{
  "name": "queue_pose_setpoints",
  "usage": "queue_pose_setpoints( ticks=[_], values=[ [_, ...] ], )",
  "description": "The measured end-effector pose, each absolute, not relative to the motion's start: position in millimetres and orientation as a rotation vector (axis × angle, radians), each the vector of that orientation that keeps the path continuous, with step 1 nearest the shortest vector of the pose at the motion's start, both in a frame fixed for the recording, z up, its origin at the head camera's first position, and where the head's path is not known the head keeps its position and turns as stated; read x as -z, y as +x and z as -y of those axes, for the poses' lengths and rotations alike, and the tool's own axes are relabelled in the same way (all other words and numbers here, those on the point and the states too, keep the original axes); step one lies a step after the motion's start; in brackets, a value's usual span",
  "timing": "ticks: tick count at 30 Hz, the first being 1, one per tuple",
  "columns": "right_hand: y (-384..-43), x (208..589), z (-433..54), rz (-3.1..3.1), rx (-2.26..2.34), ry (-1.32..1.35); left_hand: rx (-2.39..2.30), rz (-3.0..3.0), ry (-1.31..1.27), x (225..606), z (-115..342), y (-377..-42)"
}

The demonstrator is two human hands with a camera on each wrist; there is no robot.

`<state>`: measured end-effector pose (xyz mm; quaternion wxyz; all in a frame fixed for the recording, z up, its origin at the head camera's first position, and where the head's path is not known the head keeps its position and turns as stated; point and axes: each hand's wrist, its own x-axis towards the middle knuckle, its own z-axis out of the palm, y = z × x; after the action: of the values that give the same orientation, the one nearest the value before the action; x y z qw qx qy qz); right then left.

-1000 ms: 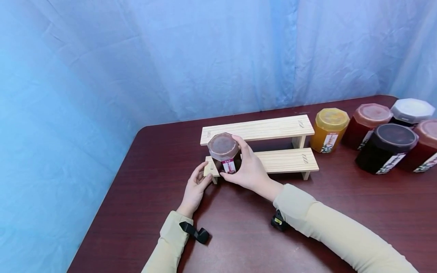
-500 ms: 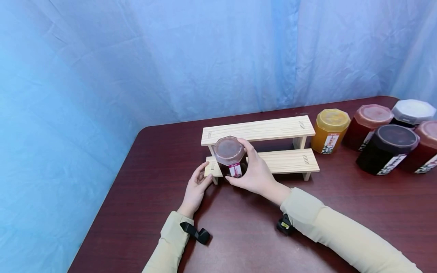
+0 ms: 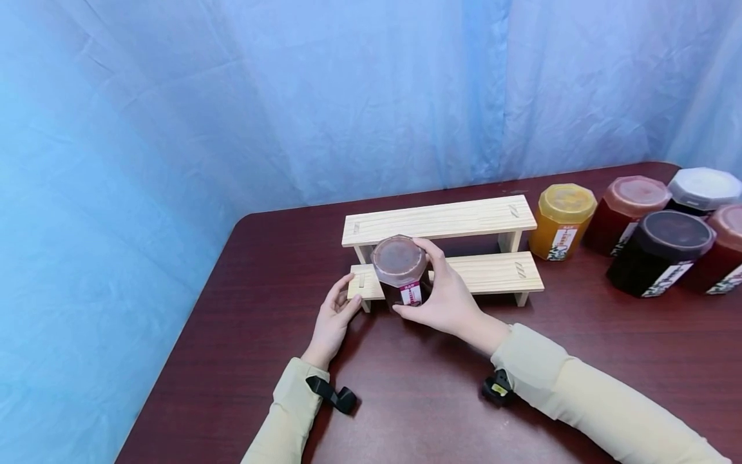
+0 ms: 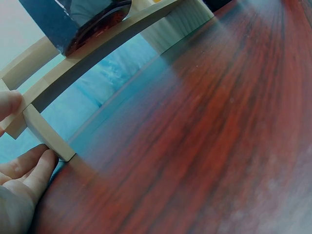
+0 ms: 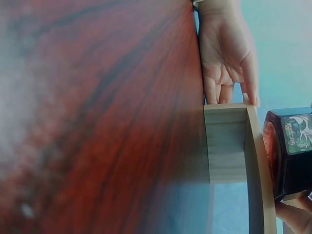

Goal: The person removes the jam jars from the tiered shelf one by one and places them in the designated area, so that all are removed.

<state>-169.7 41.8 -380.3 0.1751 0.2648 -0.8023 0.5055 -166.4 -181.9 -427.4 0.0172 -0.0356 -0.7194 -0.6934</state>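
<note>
A dark jar with a pale cloudy octagonal lid is in my right hand, which holds it from the right with thumb in front and fingers behind. The jar stands slightly tilted over the left part of the lower step of a pale wooden shelf, its base right at the board in the right wrist view. My left hand grips that step's left end. In the left wrist view the fingers touch the support leg, with the thumb at the board's corner.
Behind rises the shelf's upper step. To its right stand a yellow jar, a black-lidded jar, a white-lidded jar and red jars on the dark red table. A blue curtain hangs behind.
My right hand has moved the jar rightward and a little nearer along the lower step. The left hand stays at the step's left end.
</note>
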Motion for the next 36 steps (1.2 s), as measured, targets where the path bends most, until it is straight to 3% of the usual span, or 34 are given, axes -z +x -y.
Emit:
queue_pose_setpoints(
  ticks=[36],
  values=[
    [-153, 369, -95, 2.316, -1.521, 0.576, 2.146, 2.241, -0.106, 427, 183, -166]
  ],
)
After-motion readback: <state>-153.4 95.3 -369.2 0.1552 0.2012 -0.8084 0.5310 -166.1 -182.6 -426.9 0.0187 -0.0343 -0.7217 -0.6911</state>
